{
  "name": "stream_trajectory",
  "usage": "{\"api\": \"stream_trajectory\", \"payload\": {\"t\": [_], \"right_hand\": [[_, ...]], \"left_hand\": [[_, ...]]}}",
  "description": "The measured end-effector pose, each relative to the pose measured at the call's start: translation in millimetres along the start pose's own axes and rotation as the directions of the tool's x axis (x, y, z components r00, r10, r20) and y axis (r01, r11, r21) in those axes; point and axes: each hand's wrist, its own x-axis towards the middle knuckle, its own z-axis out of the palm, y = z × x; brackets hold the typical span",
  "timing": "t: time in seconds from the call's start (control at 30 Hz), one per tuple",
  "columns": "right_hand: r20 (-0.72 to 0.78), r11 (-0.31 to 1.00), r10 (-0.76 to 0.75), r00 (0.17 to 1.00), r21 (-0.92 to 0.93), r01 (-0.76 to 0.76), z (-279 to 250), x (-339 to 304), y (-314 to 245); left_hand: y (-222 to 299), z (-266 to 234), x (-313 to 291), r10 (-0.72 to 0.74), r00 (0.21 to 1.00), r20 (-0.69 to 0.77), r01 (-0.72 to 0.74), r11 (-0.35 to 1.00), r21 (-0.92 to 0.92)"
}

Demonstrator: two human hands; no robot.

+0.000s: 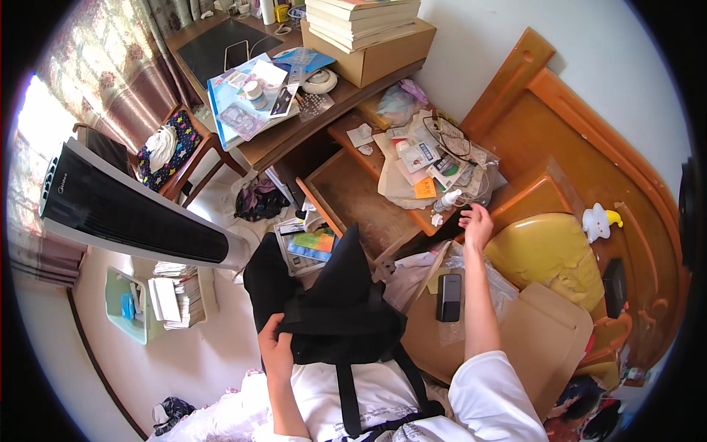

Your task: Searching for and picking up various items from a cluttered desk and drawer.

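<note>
Head view, left hand: the left hand (277, 348), low and left of centre in the frame, gripped the edge of a black cloth bag (335, 320), thumb on top.
Black bag: it lay at the lower centre, against the person's white shirt (317, 383), one corner peaked upward; two dark straps (347, 398) ran down toward the bottom edge.
Right hand: the right hand (477, 225), right of centre, was released, its fingers loosely bent and nothing visible in them; it was just beside a small white bottle (447, 200), though whether they touched could not be told.
Drawer: an open wooden drawer (361, 195) stood at the centre, above the bag in the frame.
Papers: right of the drawer spread a heap of papers and cards (420, 158), with an orange note (425, 188) on it.
Below the right hand: a dark power bank (448, 298) lay left of the forearm; a yellow cushion (545, 254) was to its right.
Desk: at the upper centre, the desk (276, 147) bore a cardboard box (390, 55) topped with books (361, 29).
Left side: a black-fronted tower fan (140, 202) leaned across the frame, above a pale green bin (121, 324).
</note>
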Motion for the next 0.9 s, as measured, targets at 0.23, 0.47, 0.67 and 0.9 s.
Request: {"api": "stream_trajectory", "payload": {"t": [0.23,0.47,0.67,0.9], "right_hand": [[0.699,0.991,-0.135,0.702,0.102,0.089,8,-173,-66],[0.808,0.767,-0.025,0.589,-0.362,0.529,34,-257,-64],[0.499,0.938,-0.236,0.834,-0.106,0.329,69,-221,-88],[0.522,0.974,-0.137,0.842,0.225,0.02,61,-200,-100]], "left_hand": [[-15,-22,2,-0.065,0.994,-0.089,0.038,0.959,-0.279],[21,4,5,-0.023,0.972,-0.234,-0.089,0.886,-0.456],[10,1,11,-0.041,0.904,-0.426,-0.184,0.861,-0.474],[-8,10,22,0.086,0.964,-0.251,-0.151,0.956,-0.25]]}}
